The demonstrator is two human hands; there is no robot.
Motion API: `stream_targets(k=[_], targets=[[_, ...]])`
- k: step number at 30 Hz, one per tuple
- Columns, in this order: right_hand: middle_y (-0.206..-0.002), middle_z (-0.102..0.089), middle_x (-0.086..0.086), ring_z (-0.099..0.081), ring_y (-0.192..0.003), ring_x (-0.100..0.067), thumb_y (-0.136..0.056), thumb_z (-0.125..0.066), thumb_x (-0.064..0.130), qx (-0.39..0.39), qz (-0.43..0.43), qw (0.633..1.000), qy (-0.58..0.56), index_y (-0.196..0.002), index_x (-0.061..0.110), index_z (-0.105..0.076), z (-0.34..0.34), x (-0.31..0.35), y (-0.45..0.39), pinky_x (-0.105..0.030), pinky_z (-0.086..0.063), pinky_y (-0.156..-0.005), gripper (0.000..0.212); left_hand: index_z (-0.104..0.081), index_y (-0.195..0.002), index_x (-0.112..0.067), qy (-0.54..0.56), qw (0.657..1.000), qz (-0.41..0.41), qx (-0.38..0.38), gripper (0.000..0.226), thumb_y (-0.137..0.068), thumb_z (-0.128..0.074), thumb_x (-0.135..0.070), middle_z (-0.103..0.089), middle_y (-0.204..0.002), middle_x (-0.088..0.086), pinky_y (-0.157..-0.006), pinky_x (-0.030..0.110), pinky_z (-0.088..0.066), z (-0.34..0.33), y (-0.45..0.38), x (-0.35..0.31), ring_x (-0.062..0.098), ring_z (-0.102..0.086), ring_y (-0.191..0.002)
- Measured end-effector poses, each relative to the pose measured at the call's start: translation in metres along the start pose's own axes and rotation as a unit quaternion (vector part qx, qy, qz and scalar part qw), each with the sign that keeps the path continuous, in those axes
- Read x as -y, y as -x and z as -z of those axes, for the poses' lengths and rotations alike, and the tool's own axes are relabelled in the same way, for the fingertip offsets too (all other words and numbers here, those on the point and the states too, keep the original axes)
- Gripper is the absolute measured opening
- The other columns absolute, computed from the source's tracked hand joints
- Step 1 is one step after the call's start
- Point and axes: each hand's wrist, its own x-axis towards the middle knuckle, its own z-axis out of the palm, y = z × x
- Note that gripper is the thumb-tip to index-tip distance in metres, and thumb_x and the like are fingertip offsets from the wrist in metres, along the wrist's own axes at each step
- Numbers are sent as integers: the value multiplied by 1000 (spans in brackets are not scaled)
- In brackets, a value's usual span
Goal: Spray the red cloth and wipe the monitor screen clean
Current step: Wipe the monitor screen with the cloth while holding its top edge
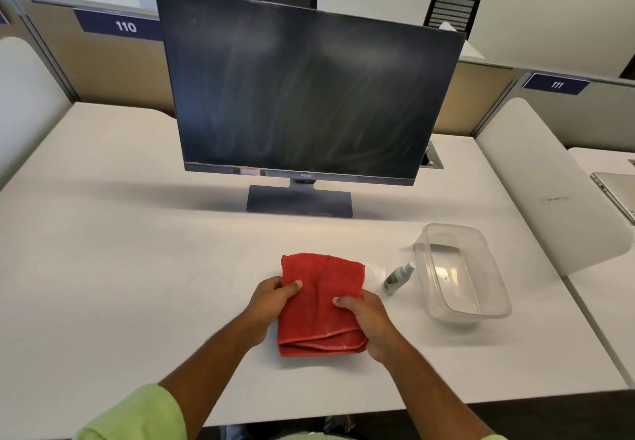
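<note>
A folded red cloth (321, 309) is in front of me over the white desk (137, 267). My left hand (271, 302) grips its left edge, thumb on top. My right hand (369, 322) grips its right edge, thumb on top as well. A small spray bottle (398, 278) with a white cap and green label lies on its side to the right of the cloth, untouched. The black monitor (302, 96) stands at the back of the desk; its dark screen is covered in pale streaks and smears.
A clear plastic tub (462, 271) sits on the desk right of the bottle. A white divider (549, 181) borders the desk on the right, with a laptop (618, 195) beyond it. Beige partitions and two black chair backs stand behind the monitor.
</note>
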Motion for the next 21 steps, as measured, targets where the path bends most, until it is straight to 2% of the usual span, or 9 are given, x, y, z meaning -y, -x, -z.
stream_targets(k=[2,4,7,10,12,15,18,20,21], targets=[[-112,-81,-15,-76,-108,-36,-87,-78,11,42,-9,997,-67,-122,9,-75,2,11,8,-51,-62,-96,35,-66,-122,-16,57,998,-11,21,29,-103,-59,-36,-75,-117,5,-90,39,-58,7,7,-8,24,-70,-108],[-117,-78,-22,-76,-106,-39,-78,-82,7,75,-5,990,-121,-118,8,-76,2,22,18,-54,-63,-92,40,-64,-125,-16,83,995,-35,41,31,-104,-55,-38,-74,-119,6,-95,44,-58,13,17,-19,26,-69,-111],[-117,-77,-25,-78,-99,-38,-66,-89,7,111,22,978,-177,-109,10,-80,-3,38,34,-51,-65,-81,44,-58,-128,-18,92,991,-83,47,34,-101,-58,-38,-70,-123,8,-89,43,-61,20,30,-41,27,-68,-112],[-119,-76,-23,-78,-103,-38,-55,-99,16,150,56,956,-244,-109,11,-83,-11,48,49,-49,-64,-81,56,-56,-132,-21,133,981,-115,77,37,-98,-64,-32,-69,-126,8,-86,43,-62,27,44,-68,28,-67,-114],[-125,-75,-23,-76,-108,-40,-58,-100,21,174,58,940,-289,-113,10,-83,-15,51,56,-51,-63,-85,59,-57,-132,-27,147,973,-132,119,40,-94,-66,-32,-73,-123,4,-82,42,-62,32,52,-86,26,-70,-111],[-136,-69,-26,-72,-115,-44,-72,-92,28,201,42,930,-304,-129,7,-76,-25,54,61,-55,-59,-96,63,-56,-135,-34,117,965,-163,172,41,-95,-64,-28,-73,-125,0,-83,38,-61,36,61,-112,24,-71,-112],[-144,-63,-26,-67,-123,-44,-63,-101,39,224,62,917,-323,-141,8,-68,-33,60,61,-55,-54,-105,91,-56,-133,-36,60,957,-184,214,42,-93,-65,-26,-72,-127,-2,-87,34,-60,35,66,-137,22,-71,-114],[-146,-61,-27,-64,-125,-47,-61,-102,46,247,65,902,-348,-144,8,-65,-38,67,61,-58,-53,-106,98,-56,-131,-39,24,957,-182,224,47,-87,-68,-30,-71,-127,-4,-92,37,-60,31,67,-151,22,-70,-115],[-144,-63,-27,-66,-122,-48,-58,-103,47,251,65,898,-356,-142,8,-67,-39,70,60,-59,-55,-102,99,-54,-133,-38,10,957,-180,227,51,-85,-69,-31,-70,-129,-3,-97,41,-58,29,66,-157,24,-69,-117]])
